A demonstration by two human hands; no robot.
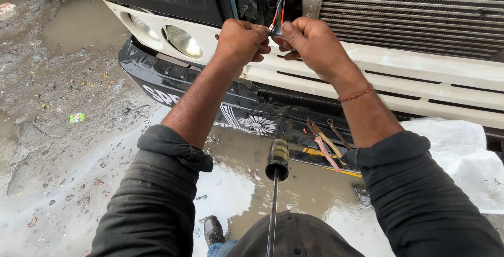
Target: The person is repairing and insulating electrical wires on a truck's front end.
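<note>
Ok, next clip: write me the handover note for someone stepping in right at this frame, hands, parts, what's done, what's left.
Left hand: closed, fingers pinching the red wires where they hang from the open front of the truck.
Right hand: closed on a small dark part at the wire ends, touching the left hand.
Tools: pliers and a spanner lie on the black bumper; a screwdriver stands handle-up near the person's lap.
Done: wires pulled out and in hand.
Left: judging by the grip, the joint at the wire ends looks unfinished; tools not yet collected.
Ground is wet, with puddles.
</note>
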